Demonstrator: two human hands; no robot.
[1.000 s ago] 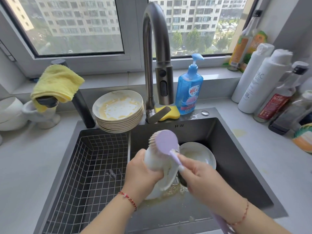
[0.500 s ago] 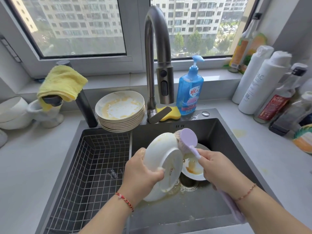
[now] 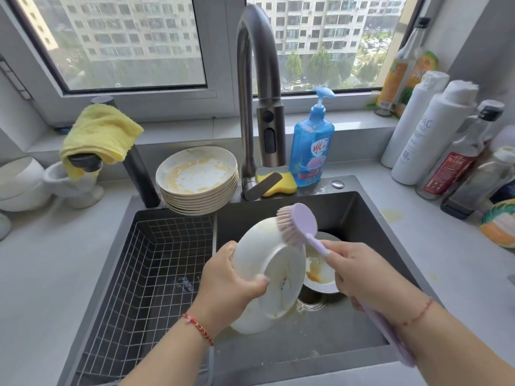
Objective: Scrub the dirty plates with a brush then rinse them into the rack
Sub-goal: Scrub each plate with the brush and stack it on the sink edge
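Note:
My left hand (image 3: 228,282) grips a white plate (image 3: 267,254) by its rim and holds it tilted on edge over the sink, its underside facing me. My right hand (image 3: 365,277) holds the handle of a purple brush (image 3: 302,222), whose bristles press on the plate's upper edge. Below them a second dirty plate (image 3: 320,274) with brown sauce lies in the sink (image 3: 362,213) beside the drain. A stack of several dirty plates (image 3: 198,176) with yellow residue stands at the sink's back rim. The wire rack (image 3: 145,271) fills the sink's left half and holds nothing.
The tall faucet (image 3: 256,79) arches over the sink, no water running. Behind it stand a blue soap bottle (image 3: 312,146) and a yellow sponge (image 3: 281,182). Several bottles (image 3: 429,129) crowd the right counter. A yellow cloth (image 3: 97,135) hangs over a dark tap at left.
The plate has turned from edge-on to show its underside. The brush has moved from the plate's face up and right to its upper edge. The plate in the sink has come into view.

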